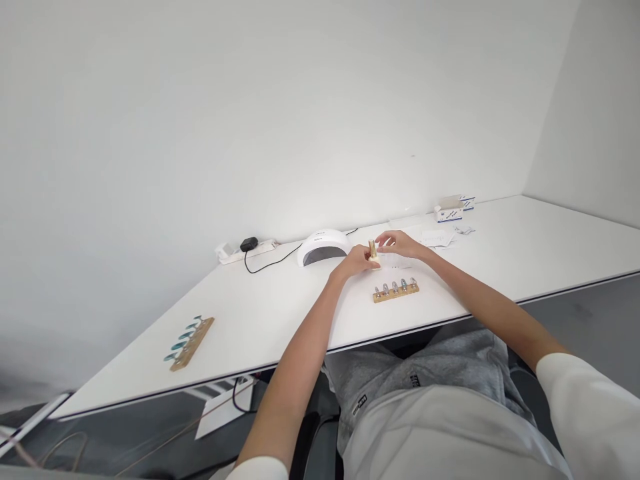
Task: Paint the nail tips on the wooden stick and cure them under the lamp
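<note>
A nail polish bottle (374, 263) with a tall gold cap stands upright on the white table. My left hand (356, 261) is closed around its base from the left. Close to the cap's right side is my right hand (397, 244), its fingers curved and apart; whether the fingertips touch the cap I cannot tell. Nearer to me lies a wooden stand (397, 293) holding several clear nail tips, one with a bluish coat.
A white nail lamp (324, 241) sits behind my left hand, its black cord running to an adapter (249, 245) on a power strip (263, 249). Another wooden stand (193, 345) with teal nail tips is at far left. Small boxes (449, 212) and papers (437, 239) lie back right.
</note>
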The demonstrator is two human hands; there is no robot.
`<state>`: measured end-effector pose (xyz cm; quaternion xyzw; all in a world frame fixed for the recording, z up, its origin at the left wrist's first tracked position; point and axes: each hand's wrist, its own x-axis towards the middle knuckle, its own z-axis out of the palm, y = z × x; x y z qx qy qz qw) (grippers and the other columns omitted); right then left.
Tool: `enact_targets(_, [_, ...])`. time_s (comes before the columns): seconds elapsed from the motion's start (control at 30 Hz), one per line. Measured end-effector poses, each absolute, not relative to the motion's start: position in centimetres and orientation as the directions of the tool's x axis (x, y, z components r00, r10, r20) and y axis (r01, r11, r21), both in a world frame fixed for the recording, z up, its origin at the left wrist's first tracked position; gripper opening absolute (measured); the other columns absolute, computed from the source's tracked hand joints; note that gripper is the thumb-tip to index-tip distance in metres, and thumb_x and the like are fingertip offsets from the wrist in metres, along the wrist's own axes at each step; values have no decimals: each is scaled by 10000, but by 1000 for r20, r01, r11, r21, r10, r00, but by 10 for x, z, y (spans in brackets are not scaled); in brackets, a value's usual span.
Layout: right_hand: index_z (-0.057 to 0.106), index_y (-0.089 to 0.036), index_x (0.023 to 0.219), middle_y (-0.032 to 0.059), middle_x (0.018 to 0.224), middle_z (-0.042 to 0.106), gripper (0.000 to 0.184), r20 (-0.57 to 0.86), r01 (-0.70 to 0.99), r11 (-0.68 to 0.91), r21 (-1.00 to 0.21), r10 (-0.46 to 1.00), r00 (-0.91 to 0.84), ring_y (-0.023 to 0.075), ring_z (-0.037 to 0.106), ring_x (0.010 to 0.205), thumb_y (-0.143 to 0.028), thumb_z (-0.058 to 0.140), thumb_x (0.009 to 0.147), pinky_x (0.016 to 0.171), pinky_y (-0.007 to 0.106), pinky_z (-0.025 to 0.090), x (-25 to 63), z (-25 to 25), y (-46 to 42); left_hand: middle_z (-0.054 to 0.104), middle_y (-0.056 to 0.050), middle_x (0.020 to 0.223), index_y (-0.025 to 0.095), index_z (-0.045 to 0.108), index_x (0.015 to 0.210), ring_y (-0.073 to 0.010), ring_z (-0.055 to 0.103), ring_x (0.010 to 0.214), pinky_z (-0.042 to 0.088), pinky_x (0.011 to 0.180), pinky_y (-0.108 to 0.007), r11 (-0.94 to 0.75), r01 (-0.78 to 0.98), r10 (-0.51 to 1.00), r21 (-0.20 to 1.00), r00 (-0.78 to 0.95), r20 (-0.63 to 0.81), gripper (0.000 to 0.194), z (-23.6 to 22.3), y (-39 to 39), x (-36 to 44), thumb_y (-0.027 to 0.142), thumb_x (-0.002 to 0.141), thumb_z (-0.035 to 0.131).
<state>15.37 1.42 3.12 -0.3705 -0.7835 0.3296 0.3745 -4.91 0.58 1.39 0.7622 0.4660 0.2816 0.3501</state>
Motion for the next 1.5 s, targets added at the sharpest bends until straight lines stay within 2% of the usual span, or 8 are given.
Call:
enact_targets(0.1, [683,-137,930,105,897,697,396,112,396,422,-816,786,-607,141,612,679,-510,671,797,577,257,469,175,47,11,467,52,521,148,551,629,-79,408,460,311,464,-228,-295,538,924,790,371,93,198,15,4,-49,217,584,731])
enact_targets(0.23, [695,-160,1033,90,941,704,481,-295,574,311,-757,621,-726,151,632,689,-497,763,696,620,286,492,214,72,-4,500,39,526,134,589,643,-79,424,455,330,462,-222,-277,566,941,776,325,99,147,16,5,-53,188,601,720])
enact_targets(0.33, [713,-176,1010,71,970,705,523,-331,592,334,-733,586,-740,153,624,716,-427,846,570,625,284,474,228,78,-19,495,41,520,137,587,632,-80,430,452,335,455,-218,-271,558,947,784,302,112,154,16,6,-54,182,600,730])
enact_targets(0.47, [723,-168,954,27,801,684,573,-415,639,340,-690,537,-734,158,605,705,-379,894,449,637,277,441,219,67,-31,525,35,564,144,599,670,-85,464,462,358,447,-216,-283,513,946,811,290,147,208,17,6,-54,185,565,774])
enact_targets(0.67, [710,-170,911,-16,701,613,561,-358,620,425,-659,548,-756,150,552,670,-417,888,439,608,266,396,202,47,-30,614,-12,717,137,661,867,-72,488,460,418,454,-230,-352,409,907,842,372,198,310,25,7,-60,253,609,789])
enact_targets(0.9, [710,-173,896,-13,697,621,481,-245,572,471,-671,588,-771,139,541,653,-454,844,530,601,260,386,184,41,-35,586,-10,618,125,618,688,-61,477,431,386,412,-206,-415,377,890,828,360,281,167,31,4,-61,256,684,720])
enact_targets(1.1, [709,-185,868,-11,692,619,451,-187,560,494,-665,616,-765,134,530,634,-454,846,533,574,252,373,174,36,-35,644,-42,728,118,640,772,-70,513,442,410,411,-222,-425,281,888,860,314,336,234,36,2,-59,314,683,734])
enact_targets(1.5, [713,-180,885,-9,686,625,415,-187,546,488,-681,605,-774,126,533,617,-420,834,568,557,244,382,178,41,-35,589,-17,623,125,564,733,-98,543,427,406,387,-230,-399,179,915,900,149,376,245,37,-3,-40,262,692,763])
